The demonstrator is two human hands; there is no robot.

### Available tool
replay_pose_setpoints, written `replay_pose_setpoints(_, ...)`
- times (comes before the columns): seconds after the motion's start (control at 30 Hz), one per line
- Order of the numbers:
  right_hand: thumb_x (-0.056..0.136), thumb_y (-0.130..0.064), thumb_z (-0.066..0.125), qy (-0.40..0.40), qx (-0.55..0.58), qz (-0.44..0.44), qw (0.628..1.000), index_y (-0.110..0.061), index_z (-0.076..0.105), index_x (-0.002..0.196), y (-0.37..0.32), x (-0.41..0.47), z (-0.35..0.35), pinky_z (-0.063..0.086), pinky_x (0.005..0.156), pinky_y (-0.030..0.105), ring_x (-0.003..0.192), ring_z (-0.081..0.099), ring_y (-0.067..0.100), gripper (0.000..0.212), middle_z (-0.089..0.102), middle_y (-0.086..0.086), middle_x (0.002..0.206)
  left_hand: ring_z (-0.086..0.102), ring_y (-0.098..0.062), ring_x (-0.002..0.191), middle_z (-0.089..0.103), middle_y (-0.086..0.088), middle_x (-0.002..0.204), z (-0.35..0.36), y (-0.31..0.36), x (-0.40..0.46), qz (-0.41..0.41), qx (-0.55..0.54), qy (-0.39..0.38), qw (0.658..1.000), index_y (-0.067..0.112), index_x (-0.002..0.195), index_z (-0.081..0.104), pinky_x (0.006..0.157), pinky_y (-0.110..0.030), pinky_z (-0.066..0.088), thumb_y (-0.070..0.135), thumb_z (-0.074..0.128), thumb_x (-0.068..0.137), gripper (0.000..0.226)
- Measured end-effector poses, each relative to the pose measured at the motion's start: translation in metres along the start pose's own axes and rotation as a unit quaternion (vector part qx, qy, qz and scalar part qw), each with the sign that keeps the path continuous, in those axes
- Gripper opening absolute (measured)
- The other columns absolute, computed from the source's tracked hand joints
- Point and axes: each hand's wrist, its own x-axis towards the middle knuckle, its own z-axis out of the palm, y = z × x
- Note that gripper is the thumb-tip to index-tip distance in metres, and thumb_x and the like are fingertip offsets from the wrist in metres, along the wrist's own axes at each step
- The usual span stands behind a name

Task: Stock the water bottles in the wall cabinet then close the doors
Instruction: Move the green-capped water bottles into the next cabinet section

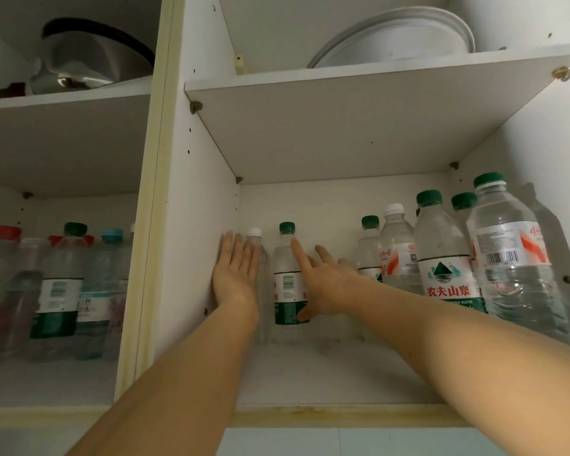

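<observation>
Both arms reach into the right compartment of the open wall cabinet (310, 376). My left hand (236, 271) lies flat with straight fingers at the back left, beside a white-capped clear bottle (260, 258) and near the side wall. My right hand (323, 284) has its fingers spread; its index finger and thumb touch a green-capped bottle with a green label (287, 284). Several more water bottles (441, 258) with green or white caps stand grouped at the right of the shelf. Neither hand grips a bottle.
The left compartment holds several bottles (60, 291) with red, green and blue caps. On the upper shelves sit a metal pot (89, 57) at left and white plates (399, 37) at right. The cabinet doors are out of view.
</observation>
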Motion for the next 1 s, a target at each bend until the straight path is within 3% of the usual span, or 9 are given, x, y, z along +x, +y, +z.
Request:
replay_pose_setpoints(0.23, 0.076, -0.082, 0.059, 0.02, -0.064, -0.021, 0.998, -0.021, -0.041, 0.148, -0.004, 0.012, 0.008, 0.007, 0.12, 0.063, 0.154, -0.019, 0.034, 0.137, -0.003, 0.006, 0.171, -0.02, -0.046, 0.151, -0.02, -0.023, 0.165, -0.001, -0.001, 0.005, -0.002, -0.004, 0.001, 1.0, 0.0, 0.153, -0.026, 0.114, -0.068, -0.02, 0.077, 0.052, 0.085, 0.129)
replay_pose_setpoints(0.43, 0.076, -0.081, 0.061, 0.04, -0.051, -0.013, 0.998, -0.021, -0.04, 0.148, -0.008, 0.007, 0.013, 0.009, 0.12, 0.063, 0.155, -0.015, 0.036, 0.138, 0.0, 0.007, 0.171, -0.014, -0.047, 0.152, -0.015, -0.023, 0.166, 0.0, -0.004, 0.001, 0.0, 0.001, 0.024, 1.0, 0.0, 0.154, -0.024, 0.113, -0.069, -0.02, 0.08, 0.056, 0.08, 0.135)
replay_pose_setpoints(0.63, 0.076, -0.07, 0.072, 0.023, -0.006, -0.019, 1.0, -0.021, -0.019, 0.157, -0.005, -0.013, -0.005, 0.013, 0.119, 0.064, 0.156, 0.002, 0.036, 0.131, 0.015, 0.009, 0.168, 0.011, -0.04, 0.153, 0.013, -0.021, 0.166, -0.002, -0.01, -0.007, 0.015, -0.065, 0.093, 0.993, 0.001, 0.159, -0.003, 0.117, -0.066, -0.012, 0.079, 0.069, 0.069, 0.139)
replay_pose_setpoints(0.73, 0.08, -0.065, 0.072, 0.044, 0.009, -0.027, 0.999, -0.019, 0.002, 0.159, -0.004, -0.03, -0.021, 0.022, 0.118, 0.062, 0.151, 0.018, 0.036, 0.116, 0.029, 0.011, 0.161, 0.027, -0.035, 0.148, 0.031, -0.018, 0.16, -0.005, -0.014, -0.012, 0.028, -0.125, 0.135, 0.982, 0.005, 0.157, 0.016, 0.121, -0.063, -0.001, 0.076, 0.07, 0.071, 0.124)
replay_pose_setpoints(0.83, 0.085, -0.058, 0.069, 0.109, -0.053, -0.071, 0.99, -0.016, 0.026, 0.154, -0.001, -0.057, -0.037, 0.034, 0.113, 0.054, 0.138, 0.038, 0.034, 0.091, 0.046, 0.012, 0.148, 0.041, -0.03, 0.138, 0.047, -0.012, 0.149, -0.013, -0.018, -0.018, 0.045, -0.206, 0.182, 0.96, 0.013, 0.148, 0.036, 0.121, -0.057, 0.015, 0.074, 0.064, 0.078, 0.097)
replay_pose_setpoints(0.93, 0.093, -0.044, 0.064, 0.191, -0.102, -0.115, 0.97, -0.015, 0.045, 0.143, 0.01, -0.088, -0.052, 0.038, 0.109, 0.045, 0.128, 0.044, 0.03, 0.061, 0.052, 0.009, 0.137, 0.044, -0.027, 0.133, 0.051, -0.008, 0.143, -0.028, -0.018, -0.03, 0.054, -0.31, 0.194, 0.929, 0.019, 0.142, 0.045, 0.116, -0.046, 0.03, 0.072, 0.061, 0.082, 0.082)
replay_pose_setpoints(1.0, 0.094, -0.036, 0.06, 0.244, -0.091, -0.097, 0.961, -0.015, 0.053, 0.133, 0.021, -0.108, -0.062, 0.039, 0.105, 0.042, 0.123, 0.044, 0.029, 0.045, 0.053, 0.007, 0.132, 0.044, -0.026, 0.132, 0.05, -0.005, 0.143, -0.04, -0.014, -0.041, 0.058, -0.398, 0.212, 0.891, 0.019, 0.143, 0.046, 0.111, -0.041, 0.037, 0.068, 0.061, 0.086, 0.076)
